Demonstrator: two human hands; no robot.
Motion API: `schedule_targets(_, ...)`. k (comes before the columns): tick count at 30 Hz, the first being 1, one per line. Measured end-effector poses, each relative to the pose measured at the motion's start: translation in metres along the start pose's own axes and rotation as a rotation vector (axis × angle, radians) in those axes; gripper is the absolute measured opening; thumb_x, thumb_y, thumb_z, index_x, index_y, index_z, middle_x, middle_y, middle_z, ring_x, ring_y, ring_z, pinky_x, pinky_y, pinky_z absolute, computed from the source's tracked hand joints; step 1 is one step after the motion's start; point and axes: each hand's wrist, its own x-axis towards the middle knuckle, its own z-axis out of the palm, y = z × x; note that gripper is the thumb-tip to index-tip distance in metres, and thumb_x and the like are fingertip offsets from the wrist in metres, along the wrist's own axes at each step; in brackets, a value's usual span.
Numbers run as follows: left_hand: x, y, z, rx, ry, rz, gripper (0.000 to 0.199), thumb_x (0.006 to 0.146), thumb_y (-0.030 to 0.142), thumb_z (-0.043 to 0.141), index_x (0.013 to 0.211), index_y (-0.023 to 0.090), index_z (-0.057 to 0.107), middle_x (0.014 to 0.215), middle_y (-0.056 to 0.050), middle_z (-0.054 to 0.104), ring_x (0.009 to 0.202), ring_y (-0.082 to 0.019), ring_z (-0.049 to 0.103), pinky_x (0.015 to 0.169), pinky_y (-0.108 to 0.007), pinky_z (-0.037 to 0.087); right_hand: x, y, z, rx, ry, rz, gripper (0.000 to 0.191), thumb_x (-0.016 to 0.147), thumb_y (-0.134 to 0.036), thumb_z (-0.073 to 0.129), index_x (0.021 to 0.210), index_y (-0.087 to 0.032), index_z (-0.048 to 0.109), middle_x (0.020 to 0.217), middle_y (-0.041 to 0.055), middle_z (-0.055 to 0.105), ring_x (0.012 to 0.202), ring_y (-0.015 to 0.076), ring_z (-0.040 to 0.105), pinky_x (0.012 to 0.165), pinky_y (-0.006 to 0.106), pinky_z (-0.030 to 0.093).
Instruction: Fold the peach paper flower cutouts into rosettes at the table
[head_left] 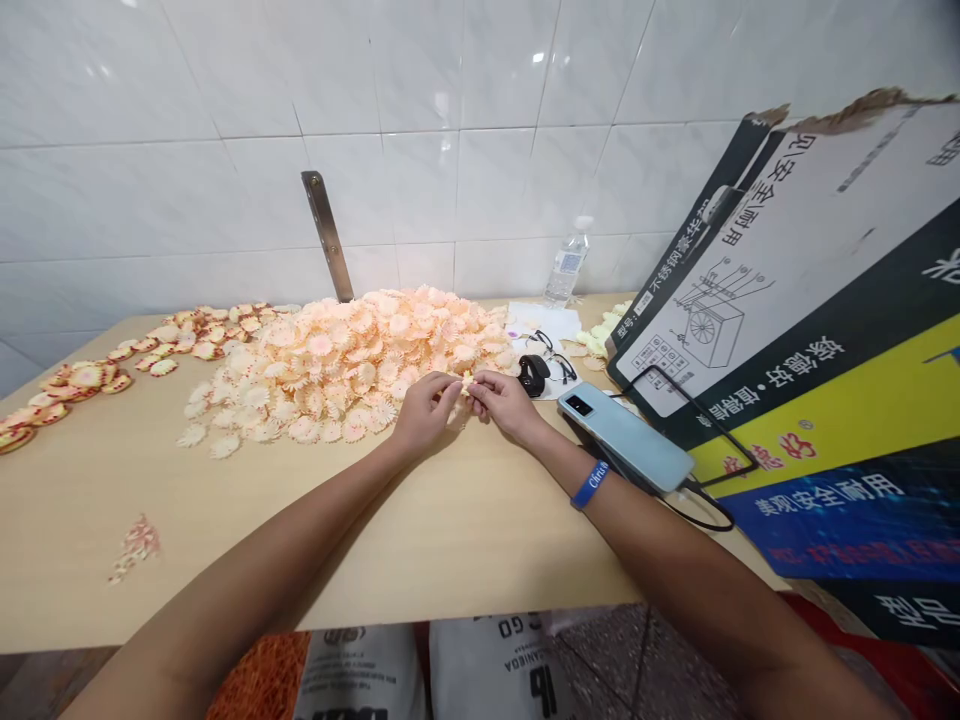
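Observation:
My left hand (424, 410) and my right hand (507, 402) meet just above the table, in front of a large heap. Between their fingertips they pinch a small pale yellow flower-shaped piece (467, 381); the fingers cover most of it. Right behind my hands spreads the heap of thin cream and pinkish flower-shaped pieces (360, 345) with notched edges. Farther left lie similar pieces with dark red rims (86, 376), some stacked in a row. A blue wristband (589, 484) is on my right forearm.
To the right are a light blue phone (630, 435) with a cable, eyeglasses (559, 362), a black watch-like item (532, 375) and a water bottle (568, 265). A big printed cardboard box (810, 300) leans there. Small scraps (136, 548) lie front left. A metal strip (328, 235) rises behind the heap.

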Motion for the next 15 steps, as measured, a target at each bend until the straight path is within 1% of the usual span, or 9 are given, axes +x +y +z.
schedule_targets(2, 0.001, 0.0, 0.001, -0.028, -0.022, -0.054, 0.025, 0.089, 0.037, 0.054, 0.086, 0.019, 0.07, 0.088, -0.007, 0.07, 0.083, -0.017, 0.064, 0.071, -0.026, 0.049, 0.0, -0.001, 0.0, -0.008, 0.003, -0.004, 0.03, 0.075, -0.046, 0.065, 0.067, -0.018, 0.057, 0.052, -0.0033, 0.052, 0.045, 0.0084, 0.045, 0.041, 0.021, 0.035)
schedule_targets(5, 0.003, -0.002, 0.003, -0.091, 0.026, -0.167, 0.025, 0.086, 0.036, 0.054, 0.085, 0.017, 0.07, 0.088, -0.006, 0.072, 0.082, -0.016, 0.064, 0.07, -0.025, 0.048, -0.001, -0.001, 0.002, -0.02, -0.006, -0.003, 0.027, 0.075, -0.044, 0.064, 0.072, -0.018, 0.059, 0.058, -0.0022, 0.055, 0.048, 0.0083, 0.046, 0.043, 0.02, 0.036)
schedule_targets(8, 0.005, -0.005, 0.003, -0.164, 0.072, -0.253, 0.025, 0.085, 0.035, 0.054, 0.078, 0.015, 0.068, 0.078, -0.003, 0.069, 0.075, -0.015, 0.062, 0.068, -0.025, 0.046, -0.002, -0.001, 0.003, -0.045, -0.002, -0.021, 0.026, 0.076, -0.043, 0.063, 0.073, -0.018, 0.057, 0.06, -0.0017, 0.056, 0.049, 0.008, 0.047, 0.044, 0.02, 0.036)
schedule_targets(10, 0.006, -0.007, 0.001, -0.181, 0.137, -0.274, 0.025, 0.085, 0.033, 0.053, 0.07, 0.016, 0.063, 0.068, 0.0, 0.064, 0.068, -0.013, 0.058, 0.065, -0.024, 0.044, -0.003, -0.001, 0.004, -0.066, -0.008, -0.028, 0.027, 0.077, -0.043, 0.063, 0.072, -0.018, 0.054, 0.059, -0.0024, 0.055, 0.048, 0.0082, 0.047, 0.044, 0.021, 0.037)
schedule_targets(12, 0.006, -0.01, -0.001, -0.175, 0.232, -0.289, 0.027, 0.086, 0.031, 0.05, 0.064, 0.017, 0.055, 0.061, 0.002, 0.056, 0.063, -0.012, 0.053, 0.062, -0.024, 0.041, -0.005, -0.001, 0.005, -0.081, -0.014, -0.029, 0.028, 0.077, -0.044, 0.063, 0.071, -0.019, 0.051, 0.057, -0.0035, 0.053, 0.047, 0.0084, 0.047, 0.044, 0.021, 0.037)
schedule_targets(15, 0.007, -0.015, -0.003, -0.177, 0.361, -0.322, 0.031, 0.09, 0.031, 0.043, 0.062, 0.019, 0.047, 0.056, 0.003, 0.047, 0.058, -0.011, 0.048, 0.059, -0.023, 0.039, -0.006, -0.001, 0.003, -0.081, 0.0, -0.035, 0.032, 0.077, -0.046, 0.063, 0.069, -0.02, 0.046, 0.054, -0.0047, 0.051, 0.046, 0.0083, 0.047, 0.043, 0.02, 0.035)
